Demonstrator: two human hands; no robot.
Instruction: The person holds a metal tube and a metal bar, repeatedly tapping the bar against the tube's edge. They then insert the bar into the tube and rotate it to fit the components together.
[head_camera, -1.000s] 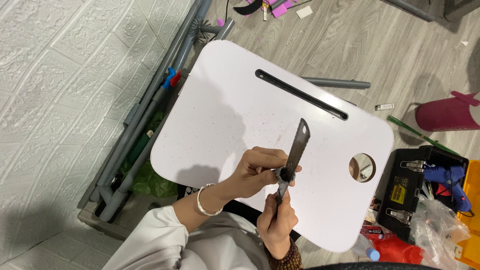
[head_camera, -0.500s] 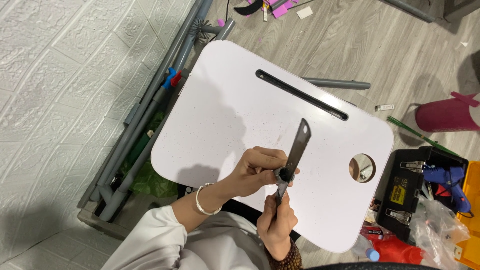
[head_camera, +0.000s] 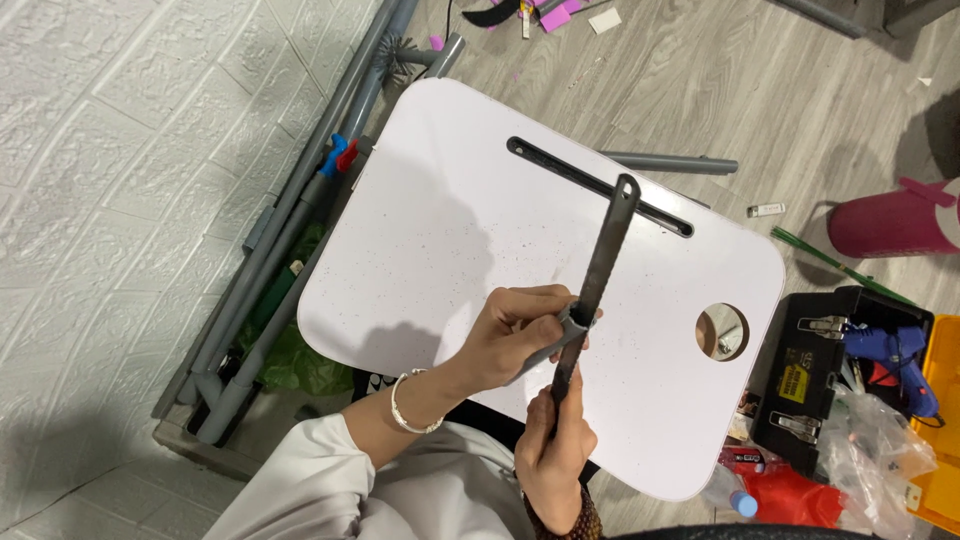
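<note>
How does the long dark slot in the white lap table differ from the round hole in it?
The long dark slot is a narrow straight groove, while the round hole is a circle. The slot runs slantwise across the far part of the white lap table; the hole sits near its right edge. The slot looks dark inside, whereas the hole shows things below through it. A flat dark metal file crosses the slot, not the hole. Both are openings in the same tabletop.

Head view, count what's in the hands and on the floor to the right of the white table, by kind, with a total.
Flat metal file, in right hand: 1
Grey tube piece, in left hand: 1
Black toolbox: 1
Blue glue gun: 1
Magenta tub: 1
Total: 5
</note>
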